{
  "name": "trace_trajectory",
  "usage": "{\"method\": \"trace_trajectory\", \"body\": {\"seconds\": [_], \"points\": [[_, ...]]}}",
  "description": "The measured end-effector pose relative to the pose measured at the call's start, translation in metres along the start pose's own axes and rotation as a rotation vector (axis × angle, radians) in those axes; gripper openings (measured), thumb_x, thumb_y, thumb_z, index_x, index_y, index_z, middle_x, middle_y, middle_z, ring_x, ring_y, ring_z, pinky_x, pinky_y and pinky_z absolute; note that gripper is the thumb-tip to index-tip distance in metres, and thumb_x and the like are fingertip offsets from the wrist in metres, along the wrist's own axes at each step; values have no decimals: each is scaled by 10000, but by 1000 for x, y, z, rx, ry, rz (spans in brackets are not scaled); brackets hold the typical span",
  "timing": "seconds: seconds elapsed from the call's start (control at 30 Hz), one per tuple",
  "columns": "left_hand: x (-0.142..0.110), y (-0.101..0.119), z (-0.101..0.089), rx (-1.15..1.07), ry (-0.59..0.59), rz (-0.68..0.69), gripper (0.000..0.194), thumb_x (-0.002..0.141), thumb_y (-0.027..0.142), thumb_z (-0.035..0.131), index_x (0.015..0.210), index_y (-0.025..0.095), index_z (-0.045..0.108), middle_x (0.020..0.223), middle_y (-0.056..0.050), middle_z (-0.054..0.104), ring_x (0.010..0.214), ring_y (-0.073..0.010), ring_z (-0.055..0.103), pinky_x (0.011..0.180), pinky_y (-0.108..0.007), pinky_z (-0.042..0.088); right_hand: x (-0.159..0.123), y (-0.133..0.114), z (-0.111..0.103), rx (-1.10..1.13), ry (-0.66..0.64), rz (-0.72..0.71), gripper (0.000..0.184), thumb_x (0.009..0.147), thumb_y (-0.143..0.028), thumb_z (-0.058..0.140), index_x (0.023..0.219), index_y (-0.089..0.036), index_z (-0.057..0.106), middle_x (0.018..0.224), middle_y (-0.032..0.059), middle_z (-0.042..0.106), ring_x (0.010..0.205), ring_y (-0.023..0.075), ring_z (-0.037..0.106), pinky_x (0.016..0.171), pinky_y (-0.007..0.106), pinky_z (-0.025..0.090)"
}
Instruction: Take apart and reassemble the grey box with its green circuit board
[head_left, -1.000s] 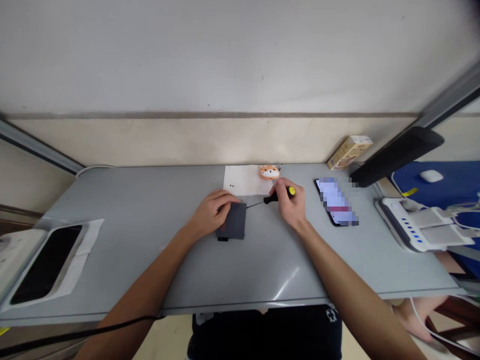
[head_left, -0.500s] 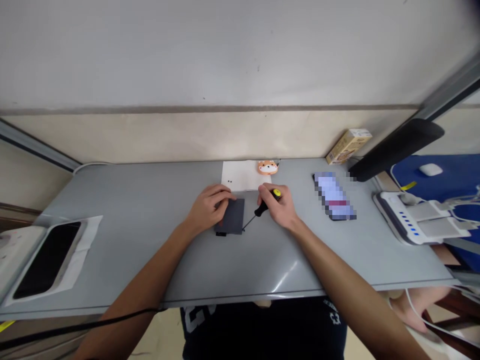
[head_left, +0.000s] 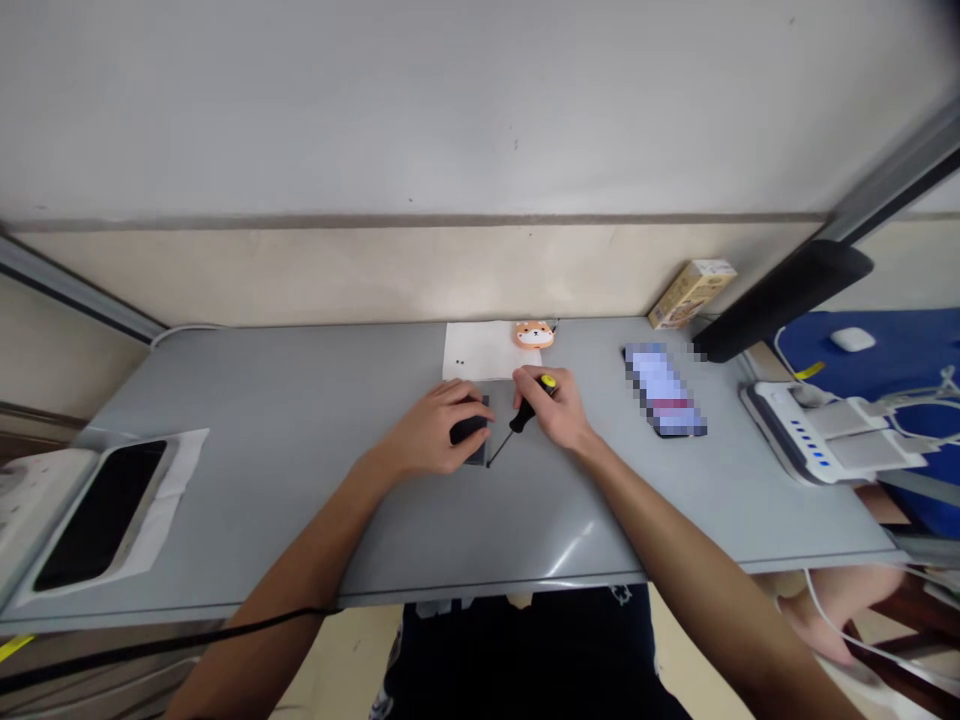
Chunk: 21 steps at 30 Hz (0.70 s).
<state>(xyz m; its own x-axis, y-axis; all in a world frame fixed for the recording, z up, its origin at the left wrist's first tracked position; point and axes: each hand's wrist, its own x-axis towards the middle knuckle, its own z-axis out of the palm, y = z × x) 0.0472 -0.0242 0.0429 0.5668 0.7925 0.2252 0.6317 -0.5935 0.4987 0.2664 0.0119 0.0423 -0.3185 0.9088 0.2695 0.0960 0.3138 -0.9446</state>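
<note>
A flat dark grey rectangular case (head_left: 468, 430) lies on the desk in front of me, mostly covered by my left hand (head_left: 431, 430). The thumb and fingers of that hand curl over it to its right edge. In my right hand (head_left: 561, 412) is a screwdriver (head_left: 523, 415) with a black handle and a yellow end cap. Its thin shaft slants down to the left, and the tip is close to the case's lower right corner. Whether the tip touches the case or a screw, I cannot tell.
Behind the hands, white paper (head_left: 480, 350) carries small dark specks (head_left: 460, 362) and an orange animal-face case (head_left: 534, 334). A phone (head_left: 664, 390), a carton (head_left: 690, 293) and a charging hub (head_left: 814, 440) are on the right. Another phone (head_left: 101, 515) lies left.
My left hand has shifted right across the case, its fingers now reaching the right edge and hiding more of it. The screwdriver has barely moved in my right hand.
</note>
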Motion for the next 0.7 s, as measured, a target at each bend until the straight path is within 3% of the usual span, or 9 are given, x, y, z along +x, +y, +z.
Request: {"method": "trace_trajectory", "body": {"seconds": [0.1,0.3,0.5,0.7], "points": [[0,1,-2,-10,-10,-7,205,945,295,612,1103,244,732,1088,-80,619,1041,-240,597,1011,-444,498,1,-1,-1,9,41,-15,528,994,-512,498,577,-201,596,572,-7,533,562,126,472,586,288,377],[-1,8,7,-30,-55,6,185,899,383,722,1028,251,737,1105,-73,599,1096,-253,579,1018,-436,487,10,7,-14,167,271,12,501,938,-516,551,549,-203,584,545,-14,452,534,122,405,533,284,323],[4,1,19,-63,55,20,210,1014,315,571,935,227,745,982,-62,605,950,-200,592,906,-381,515,20,21,-16,329,430,183,505,864,-590,584,537,-207,539,536,-25,401,488,110,342,439,269,254],[8,-24,12,-130,178,-65,245,1036,365,549,1002,236,754,999,-49,655,959,-184,619,905,-353,505,26,27,-21,443,516,263,462,829,-574,603,563,-207,512,574,-28,415,511,105,351,433,246,273]]}}
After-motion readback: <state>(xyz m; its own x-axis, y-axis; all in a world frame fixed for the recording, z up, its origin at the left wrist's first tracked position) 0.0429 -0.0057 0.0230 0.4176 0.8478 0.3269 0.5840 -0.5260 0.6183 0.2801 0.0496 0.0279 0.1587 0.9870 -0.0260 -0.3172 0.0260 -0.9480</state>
